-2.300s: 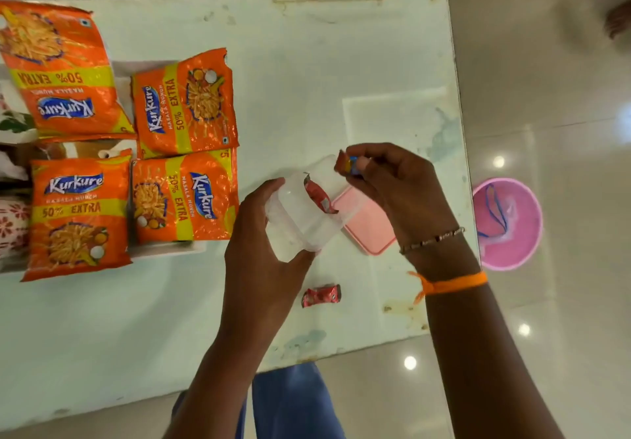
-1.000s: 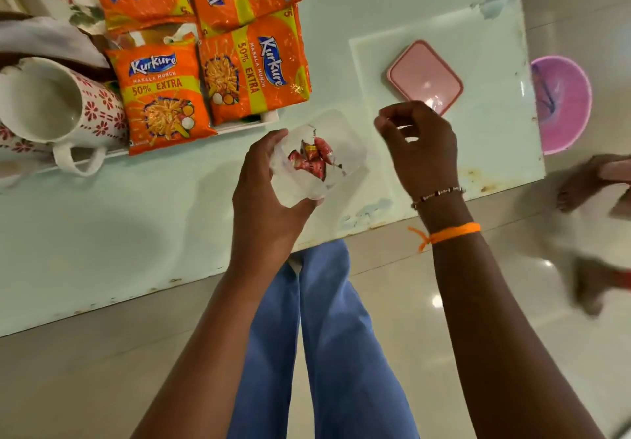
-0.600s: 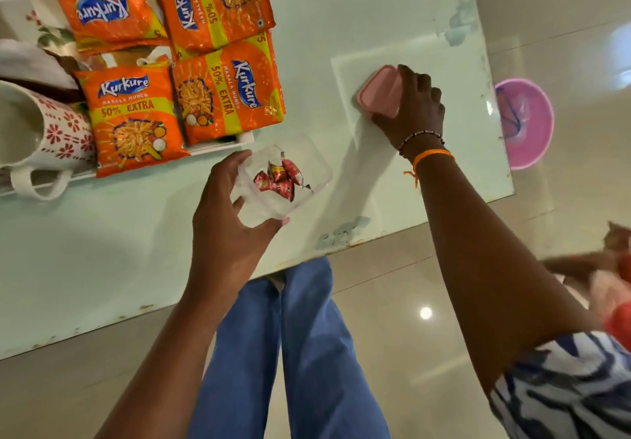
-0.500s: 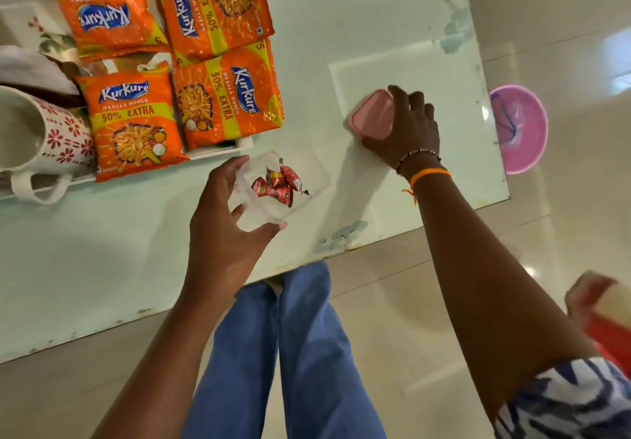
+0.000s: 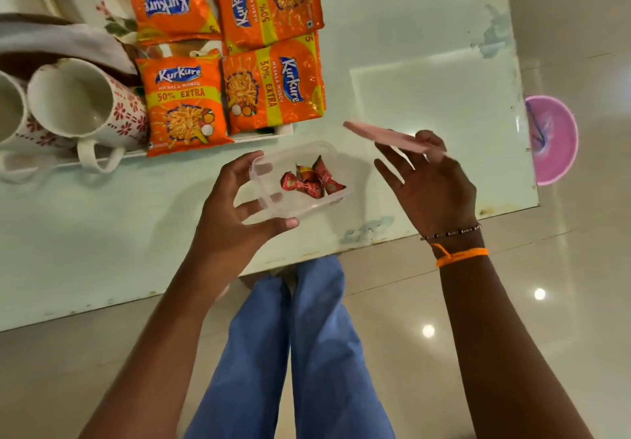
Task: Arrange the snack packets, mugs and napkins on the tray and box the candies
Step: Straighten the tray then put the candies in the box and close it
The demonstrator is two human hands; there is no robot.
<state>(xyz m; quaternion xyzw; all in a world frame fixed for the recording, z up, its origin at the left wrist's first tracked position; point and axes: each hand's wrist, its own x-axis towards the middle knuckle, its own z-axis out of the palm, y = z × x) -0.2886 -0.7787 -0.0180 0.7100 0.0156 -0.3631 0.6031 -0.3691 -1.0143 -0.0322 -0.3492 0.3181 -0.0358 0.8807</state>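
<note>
The clear box (image 5: 300,182) with the red-wrapped candies (image 5: 312,181) inside sits cupped in the left hand (image 5: 235,216), fingers curled round its near wall, while the right hand (image 5: 433,182) pinches the pink lid (image 5: 386,136) tilted just beyond and to the right of it — the boxing looks nearly done, only the closing left. Next the lid must be levelled and pressed square onto the rim. Beyond the left hand, snack packets (image 5: 235,63) and mugs (image 5: 85,104) crowd the tray (image 5: 273,131) — nothing blocks the way.
</note>
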